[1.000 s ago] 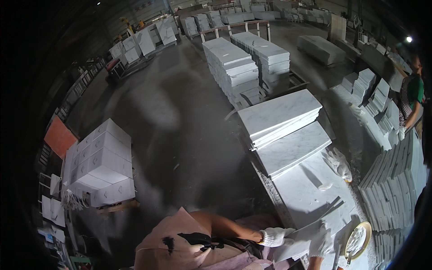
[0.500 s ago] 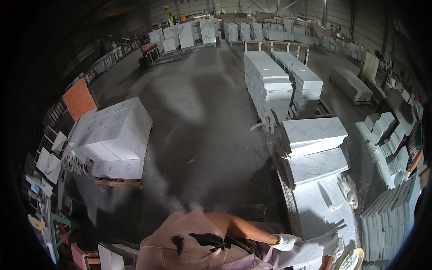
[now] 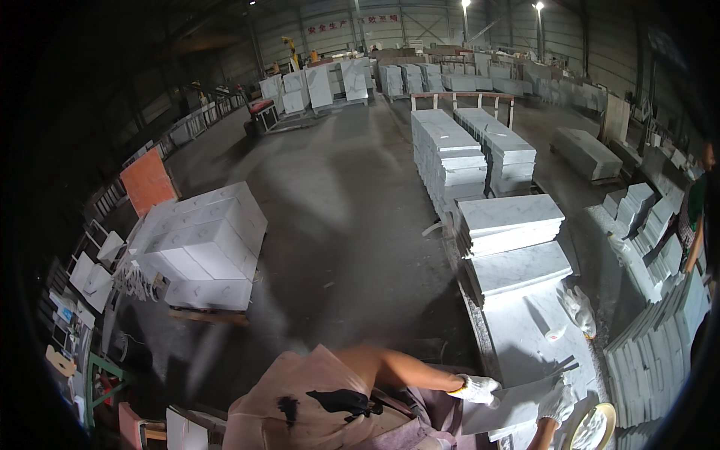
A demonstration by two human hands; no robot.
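A thin grey-white marble tile is held between my two hands above the workbench at the lower right. My left hand, in a white knit glove, grips its left edge. My right hand, gloved the same way, has hold of its right end; some of those fingers are hard to make out. Under and beyond the tile lies a larger white marble slab. A small white object rests on that slab. By my right wrist is a round dish with a yellowish rim.
Marble slabs are stacked farther along the bench. A crumpled white bundle lies at its right side. Thin slabs stand in rows at right, near another person's arm. White boxes sit on a pallet to the left.
My view has tipped upward, bringing more of the far wall into sight. The marble tile has turned, so its face looks darker. Both hands stay on it.
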